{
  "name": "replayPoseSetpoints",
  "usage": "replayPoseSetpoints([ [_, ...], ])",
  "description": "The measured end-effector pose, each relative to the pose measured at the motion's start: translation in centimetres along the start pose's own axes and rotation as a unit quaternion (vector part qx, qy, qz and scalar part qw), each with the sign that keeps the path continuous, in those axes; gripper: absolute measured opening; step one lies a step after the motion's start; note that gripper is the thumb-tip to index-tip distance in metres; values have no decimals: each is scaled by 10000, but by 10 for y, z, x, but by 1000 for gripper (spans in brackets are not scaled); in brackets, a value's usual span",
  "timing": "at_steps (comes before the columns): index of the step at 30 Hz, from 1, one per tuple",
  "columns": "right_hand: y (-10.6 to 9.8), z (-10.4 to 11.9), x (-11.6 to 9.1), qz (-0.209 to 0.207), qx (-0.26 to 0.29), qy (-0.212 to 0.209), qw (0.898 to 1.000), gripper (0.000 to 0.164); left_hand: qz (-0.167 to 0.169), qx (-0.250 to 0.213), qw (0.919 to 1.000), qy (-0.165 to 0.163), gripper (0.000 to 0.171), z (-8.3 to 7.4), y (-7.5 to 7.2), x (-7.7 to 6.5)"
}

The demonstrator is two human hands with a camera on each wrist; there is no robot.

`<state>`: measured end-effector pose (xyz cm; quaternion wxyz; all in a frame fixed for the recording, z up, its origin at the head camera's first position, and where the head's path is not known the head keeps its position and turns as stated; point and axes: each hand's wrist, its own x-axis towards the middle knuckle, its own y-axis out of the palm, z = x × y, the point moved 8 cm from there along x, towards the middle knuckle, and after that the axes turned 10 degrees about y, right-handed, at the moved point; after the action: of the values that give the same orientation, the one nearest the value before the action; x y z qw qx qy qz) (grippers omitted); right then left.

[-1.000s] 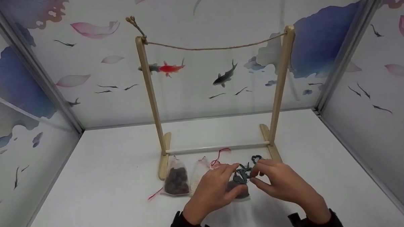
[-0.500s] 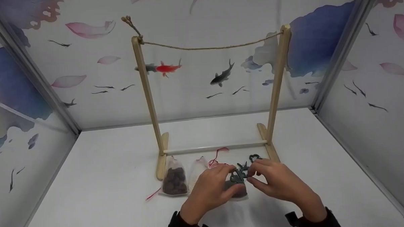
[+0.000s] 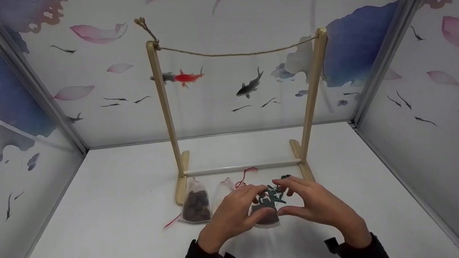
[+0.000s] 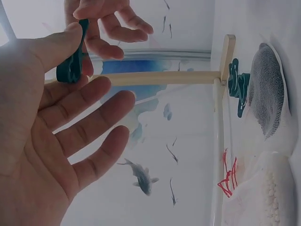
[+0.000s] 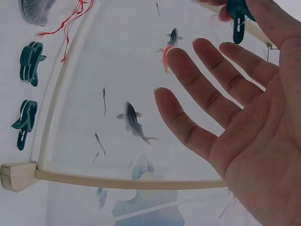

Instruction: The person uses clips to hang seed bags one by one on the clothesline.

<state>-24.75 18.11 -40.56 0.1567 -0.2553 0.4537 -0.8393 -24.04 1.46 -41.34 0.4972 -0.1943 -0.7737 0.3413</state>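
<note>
I see the person's left hand pinching a dark green clip between thumb and index finger, the other fingers fanned out straight. The clip is slim and looks like moulded plastic, held up off the table between the two hands. The right hand is spread, palm bared to its wrist camera; its thumb sits right by the clip, though I can't tell whether it touches.

On the smooth white tabletop, two more clips, a first spare clip and a second spare clip, lie between the right bag and the wooden foot at the right. That bag's fine mesh bulges over a dark fill. The left bag is sheer and pale, packed with rounded brown lumps; the middle bag, partly hidden by the left hand, shows small white beads in the left wrist view. Thin red cord tangles behind it.

At the far side I have the pale wooden frame, with a glossy white rod low down and rough twine sagging between its posts.
</note>
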Motion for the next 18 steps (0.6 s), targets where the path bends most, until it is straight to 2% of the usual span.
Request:
replayPoseSetpoints([
  [8, -5, 3, -2, -96, 305, -316, 9990, 51, 108, -334, 9990, 272, 45, -6, 0, 0],
  [12, -11, 8, -4, -195, 619, -620, 9960, 48, 156, -579, 9976, 341, 45, -10, 1, 0],
  [18, -13, 10, -4, -216, 837, -795, 9931, 40, 175, -738, 9959, 488, 45, -15, 2, 1],
])
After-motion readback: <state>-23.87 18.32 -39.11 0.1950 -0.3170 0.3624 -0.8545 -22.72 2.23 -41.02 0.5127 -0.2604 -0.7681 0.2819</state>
